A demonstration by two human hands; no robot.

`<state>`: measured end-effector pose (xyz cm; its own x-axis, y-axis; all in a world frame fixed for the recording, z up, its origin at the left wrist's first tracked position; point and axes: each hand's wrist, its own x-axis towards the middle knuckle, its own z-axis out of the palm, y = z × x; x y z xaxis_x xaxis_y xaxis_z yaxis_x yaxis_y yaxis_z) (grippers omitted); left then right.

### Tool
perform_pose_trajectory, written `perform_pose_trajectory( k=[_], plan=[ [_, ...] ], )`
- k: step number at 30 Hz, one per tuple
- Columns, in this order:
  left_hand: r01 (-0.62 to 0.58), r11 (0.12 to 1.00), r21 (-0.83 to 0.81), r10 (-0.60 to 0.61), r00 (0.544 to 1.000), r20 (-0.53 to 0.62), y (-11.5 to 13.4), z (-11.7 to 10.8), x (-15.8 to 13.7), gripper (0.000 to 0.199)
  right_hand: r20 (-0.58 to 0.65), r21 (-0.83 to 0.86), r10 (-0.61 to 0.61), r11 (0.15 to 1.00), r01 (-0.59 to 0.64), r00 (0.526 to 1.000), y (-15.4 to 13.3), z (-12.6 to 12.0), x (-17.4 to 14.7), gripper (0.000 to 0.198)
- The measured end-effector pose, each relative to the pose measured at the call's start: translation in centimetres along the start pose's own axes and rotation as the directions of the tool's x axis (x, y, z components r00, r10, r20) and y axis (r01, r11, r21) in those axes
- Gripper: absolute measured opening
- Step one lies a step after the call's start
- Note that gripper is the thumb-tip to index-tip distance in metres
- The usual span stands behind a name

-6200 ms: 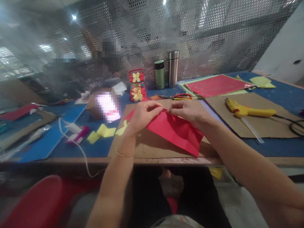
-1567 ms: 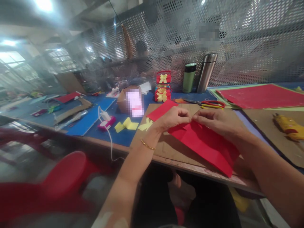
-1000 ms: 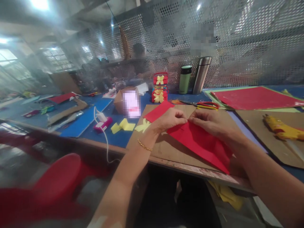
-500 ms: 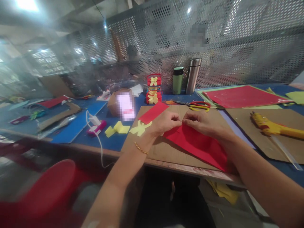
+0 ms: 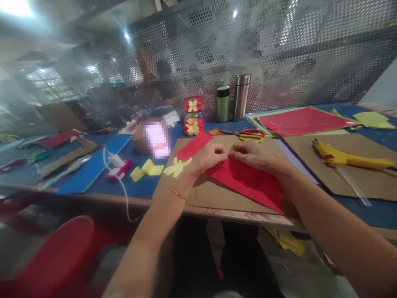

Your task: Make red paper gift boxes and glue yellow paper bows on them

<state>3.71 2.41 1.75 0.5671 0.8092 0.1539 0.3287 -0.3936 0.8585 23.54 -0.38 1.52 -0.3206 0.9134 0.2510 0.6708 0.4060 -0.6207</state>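
Observation:
A large red sheet [image 5: 248, 181], paper or felt, lies slanted over a brown cardboard sheet [image 5: 198, 198] at the table's front edge. At its upper left edge, my left hand [image 5: 214, 156] pinches it with thumb and forefinger. Close beside, my right hand [image 5: 248, 152] pinches the same edge, fingers curled; the fingertips of both hands almost meet. Beyond my left hand lies a smaller red strip [image 5: 194, 145]. A yellow paper bow shape [image 5: 177, 167] rests beside my left forearm, on the cardboard.
Yellow paper pieces [image 5: 150, 167] and a pink power strip [image 5: 119, 170] with a white cable are at left. Scissors [image 5: 248, 134], a green cup [image 5: 223, 104], a steel flask [image 5: 242, 97] and red bow-trimmed boxes [image 5: 192, 116] stand behind. A yellow glue gun [image 5: 344, 157] lies right.
The view has shifted, so the things on the table appear further left. Both hands keep their pinch on the red sheet's edge, with little other visible movement.

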Motion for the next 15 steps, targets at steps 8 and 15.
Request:
perform_pose_trajectory(
  k=[8, 15],
  plan=[
    [-0.035, 0.999, 0.027, 0.035, 0.999, -0.001, -0.29, -0.05, 0.15, 0.010, -0.045, 0.061, -0.018, 0.998, 0.021, 0.999, 0.09, 0.51, -0.13, 0.020],
    [-0.048, 0.996, 0.078, 0.047, 0.999, 0.012, -0.12, -0.16, -0.02, 0.012, -0.035, 0.095, -0.020, 0.995, 0.023, 0.999, 0.14, 0.42, -0.17, 0.020]
  ],
)
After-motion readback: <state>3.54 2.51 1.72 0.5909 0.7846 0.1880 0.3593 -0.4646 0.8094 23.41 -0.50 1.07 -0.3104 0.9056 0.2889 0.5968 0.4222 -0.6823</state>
